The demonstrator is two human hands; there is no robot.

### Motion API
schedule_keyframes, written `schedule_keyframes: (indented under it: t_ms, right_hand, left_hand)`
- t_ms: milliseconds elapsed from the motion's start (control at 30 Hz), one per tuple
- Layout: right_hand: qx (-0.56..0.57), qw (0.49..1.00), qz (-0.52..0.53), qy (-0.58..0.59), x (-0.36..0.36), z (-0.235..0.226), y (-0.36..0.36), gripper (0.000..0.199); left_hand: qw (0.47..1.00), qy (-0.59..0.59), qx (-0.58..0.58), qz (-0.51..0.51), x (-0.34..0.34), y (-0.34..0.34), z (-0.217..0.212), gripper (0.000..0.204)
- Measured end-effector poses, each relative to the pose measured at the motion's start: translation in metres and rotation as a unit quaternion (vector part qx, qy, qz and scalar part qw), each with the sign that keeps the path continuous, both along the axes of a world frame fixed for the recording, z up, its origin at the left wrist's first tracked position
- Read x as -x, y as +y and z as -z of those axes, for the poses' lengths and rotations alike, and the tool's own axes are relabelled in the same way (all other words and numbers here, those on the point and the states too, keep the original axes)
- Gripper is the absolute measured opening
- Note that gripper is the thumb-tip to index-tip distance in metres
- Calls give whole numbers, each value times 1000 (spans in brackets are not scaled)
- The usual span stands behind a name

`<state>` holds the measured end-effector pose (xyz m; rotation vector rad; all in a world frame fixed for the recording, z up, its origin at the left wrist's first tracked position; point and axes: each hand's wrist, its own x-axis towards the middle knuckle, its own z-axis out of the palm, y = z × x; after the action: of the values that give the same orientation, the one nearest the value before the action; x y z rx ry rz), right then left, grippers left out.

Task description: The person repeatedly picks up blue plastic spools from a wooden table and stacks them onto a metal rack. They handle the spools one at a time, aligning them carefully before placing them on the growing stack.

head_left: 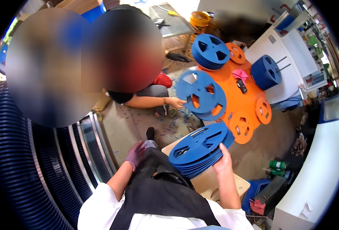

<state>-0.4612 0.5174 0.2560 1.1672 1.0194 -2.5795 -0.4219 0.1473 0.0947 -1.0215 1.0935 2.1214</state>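
Observation:
A stack of blue plastic reels (pixel 202 143) with cut-out openings rests tilted at my lap, over a small wooden surface (pixel 206 186). My right hand (pixel 224 160) is closed on the right edge of this stack, thumb up along its side. My left hand (pixel 136 154), in a thin purple glove, is off to the left near my knee, fingers extended and holding nothing. Ahead, a co-worker's hand (pixel 176 102) touches the edge of a blue reel (pixel 198 90) that overlaps another one.
An orange round-edged table (pixel 236 99) carries another blue stack (pixel 210 51), orange reels (pixel 241 127), a pink cloth (pixel 240 75) and a small black device (pixel 241 86). Racks of dark blue reels (pixel 12 153) line my left. A white machine (pixel 311 180) stands right.

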Motion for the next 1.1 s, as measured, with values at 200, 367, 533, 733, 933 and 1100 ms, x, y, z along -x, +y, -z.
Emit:
schedule_keyframes:
  t_ms: [200, 367, 533, 733, 933, 1100]
  right_hand:
    - [112, 989, -90, 13, -1, 8, -101, 18]
    - [103, 973, -204, -17, -3, 1, -166, 37]
    - [179, 957, -226, 28, 1, 13, -200, 51]
    - [311, 914, -252, 63, 9, 27, -238, 54]
    - [348, 887, -283, 114, 9, 34, -272, 52]
    - [323, 904, -264, 95, 6, 32, -301, 54]
  left_hand:
    - [986, 42, 52, -156, -55, -59, -24, 68]
    - [970, 78, 66, -221, -101, -93, -35, 69]
    - [948, 68, 75, -300, -131, -120, -44, 68]
    - [920, 81, 119, -364, -144, -157, -63, 65]
    - [911, 102, 162, -367, -128, -193, -84, 60]
    - [907, 123, 207, -346, -122, -214, -81, 58]
